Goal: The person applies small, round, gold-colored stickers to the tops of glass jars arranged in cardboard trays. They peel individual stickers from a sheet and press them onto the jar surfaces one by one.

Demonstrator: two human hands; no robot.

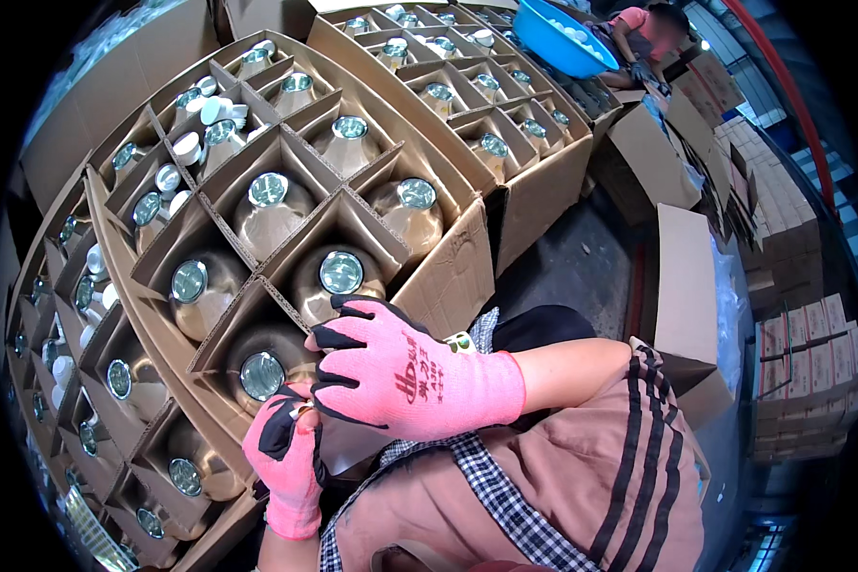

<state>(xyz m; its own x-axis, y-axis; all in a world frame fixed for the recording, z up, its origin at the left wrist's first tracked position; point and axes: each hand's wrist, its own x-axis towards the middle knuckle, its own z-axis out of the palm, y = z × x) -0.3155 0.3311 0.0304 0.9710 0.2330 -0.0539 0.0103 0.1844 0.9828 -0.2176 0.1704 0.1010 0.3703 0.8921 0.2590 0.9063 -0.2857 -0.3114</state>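
Both my hands wear pink gloves with black-coated fingers and meet at the near corner of a divided carton. My right hand [410, 374] shows its back; its fingers bend closed toward the left hand, hiding their tips. Below it, my left hand [288, 458] is pinched closed by the right fingertips. A tiny pale bit shows at the pinch, too small to name. Just beyond them, a gold-tinted glass bottle [260, 376] stands in its compartment. Another glass bottle [340, 275] stands behind the right hand. Their round mouths are uncapped.
The cardboard carton [448, 276] holds several bottles between dividers, with loose white caps [189, 148] in some compartments. More bottle cartons stand left and behind. A blue basin [558, 38] with white pieces sits far back, near another person [639, 38]. Stacked boxes [810, 353] stand right.
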